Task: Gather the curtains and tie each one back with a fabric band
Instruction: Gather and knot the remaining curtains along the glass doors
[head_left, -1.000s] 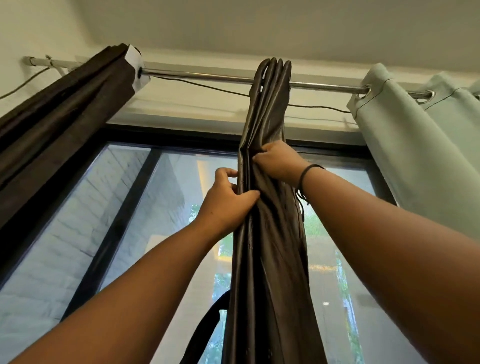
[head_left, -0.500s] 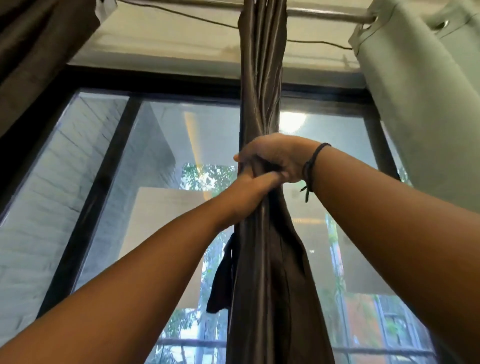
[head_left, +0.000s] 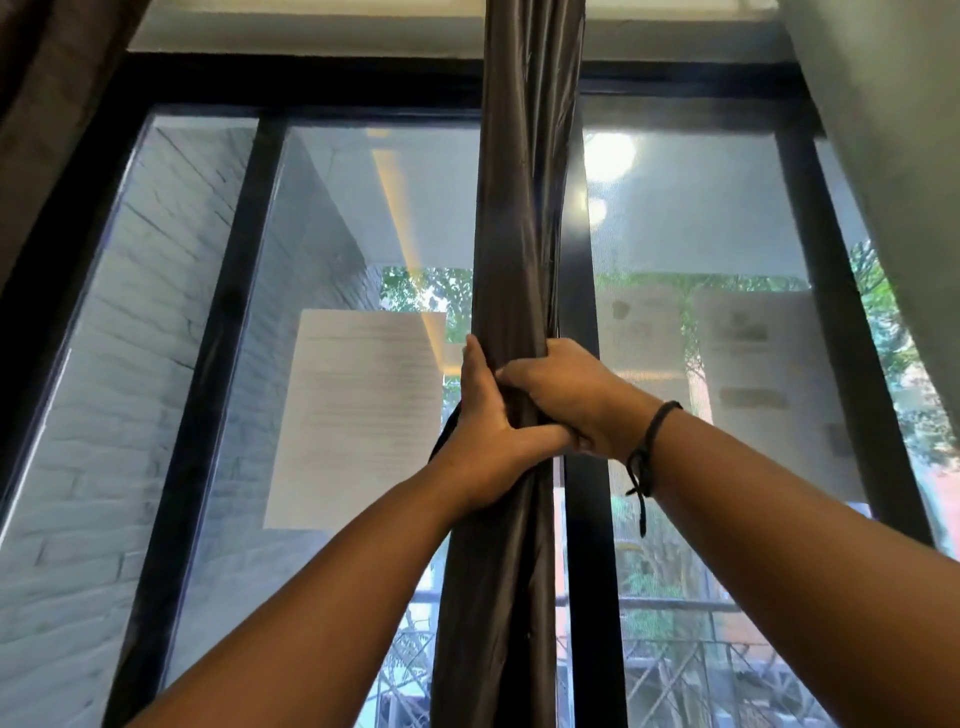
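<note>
While both hands clamp it, the dark curtain (head_left: 524, 208) hangs bunched before the window (head_left: 363, 218).
Left hand (head_left: 483, 431) and right hand (head_left: 566, 395) overlap; a paper sheet (head_left: 358, 415) sticks to the glass, a pale curtain (head_left: 883, 156) hangs rightward.

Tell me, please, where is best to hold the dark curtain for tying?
Probably at mid-height, where the left hand and right hand already squeeze the curtain into one narrow column. Come from the front, fingers wrapping round both sides.

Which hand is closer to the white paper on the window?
Left. The left hand grips the dark curtain right beside the paper; the right hand grips from the curtain's far side.
</note>
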